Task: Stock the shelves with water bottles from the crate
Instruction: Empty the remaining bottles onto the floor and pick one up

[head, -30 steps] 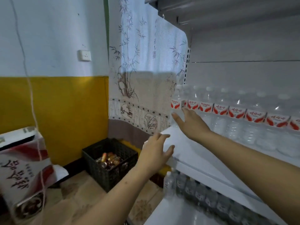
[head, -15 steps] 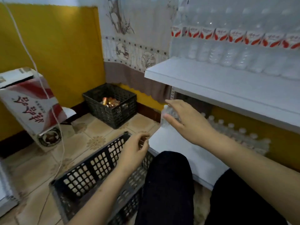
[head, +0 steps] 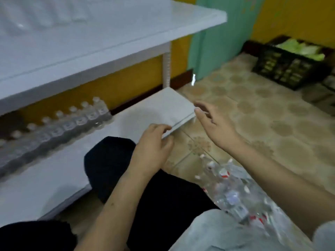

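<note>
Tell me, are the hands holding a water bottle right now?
No. The left hand hangs loosely curled with nothing in it, and the right hand is open and empty above the floor. The loose water bottles lie untouched below the right arm.

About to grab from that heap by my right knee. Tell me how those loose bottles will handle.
The loose water bottles lie jumbled, so pulling one probably shifts its neighbours. Round bodies would likely roll once free. The clear plastic may feel slick, and full ones heavy for their size.
</note>
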`<state>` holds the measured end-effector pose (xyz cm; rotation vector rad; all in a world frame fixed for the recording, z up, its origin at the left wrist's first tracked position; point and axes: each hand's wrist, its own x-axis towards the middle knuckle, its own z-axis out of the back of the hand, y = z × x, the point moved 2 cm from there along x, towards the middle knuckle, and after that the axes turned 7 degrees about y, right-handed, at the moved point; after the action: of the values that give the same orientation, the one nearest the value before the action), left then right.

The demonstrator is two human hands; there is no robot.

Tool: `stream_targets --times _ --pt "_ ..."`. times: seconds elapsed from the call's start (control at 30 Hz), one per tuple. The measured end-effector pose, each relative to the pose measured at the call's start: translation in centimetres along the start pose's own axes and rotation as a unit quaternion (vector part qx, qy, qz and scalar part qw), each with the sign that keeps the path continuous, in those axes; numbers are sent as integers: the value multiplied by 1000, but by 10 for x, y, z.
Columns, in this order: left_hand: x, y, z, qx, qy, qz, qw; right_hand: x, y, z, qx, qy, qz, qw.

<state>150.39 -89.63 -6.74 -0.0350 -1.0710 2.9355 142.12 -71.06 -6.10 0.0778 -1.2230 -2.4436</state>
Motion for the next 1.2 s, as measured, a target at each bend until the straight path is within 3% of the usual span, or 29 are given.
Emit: stream_targets --times 0.13,0.27,0.37,0.43,0.53,0.67,0.77,0.9,1.0,1.2 --pt "51 -55 -76 33 184 -39 982 -55 -95 49 -15 -76 -138 987" --pt "85 -100 -151 124 374 -38 919 -114 -188 45 -69 -22 -300 951" --pt "101 -116 -204 177 435 -35 882 -156 -258 22 -38 -9 -415 909" --pt "109 -119 -237 180 464 -46 866 -172 -298 10 -13 -2 -463 886" --pt "109 -107 -280 186 548 -14 816 -183 -348 -5 -1 32 -520 854" --pt "97 -60 -309 163 581 49 796 -184 -389 -28 14 68 -552 831" --pt "97 -36 -310 171 625 93 756 -181 -405 -42 45 64 -569 818" --pt "113 -29 -316 70 564 143 810 -181 -416 -50 103 -36 -612 783" --pt "115 -28 -322 57 554 161 815 -185 -407 -52 173 -108 -613 764" --pt "114 -23 -325 59 563 171 806 -199 -371 -45 270 -151 -502 807"
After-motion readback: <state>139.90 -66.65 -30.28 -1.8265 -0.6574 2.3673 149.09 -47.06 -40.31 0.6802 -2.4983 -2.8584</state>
